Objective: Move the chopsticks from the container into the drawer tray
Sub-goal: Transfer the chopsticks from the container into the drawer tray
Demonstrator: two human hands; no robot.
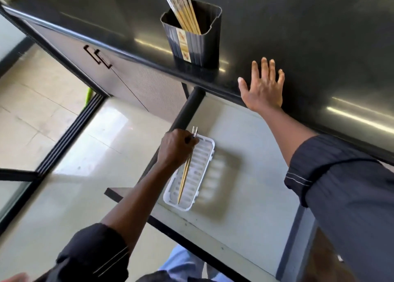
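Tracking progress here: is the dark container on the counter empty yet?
Not empty: several chopsticks stand in the container, leaning left and sticking out above its rim.

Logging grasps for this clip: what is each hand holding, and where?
The left hand pinches two chopsticks near their upper ends, tips pointing into the white tray. The right hand holds nothing, lying flat on the countertop.

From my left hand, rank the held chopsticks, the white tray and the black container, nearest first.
1. held chopsticks: pinched in the left hand.
2. white tray: right beside it, in the drawer.
3. black container: farthest, up on the countertop.
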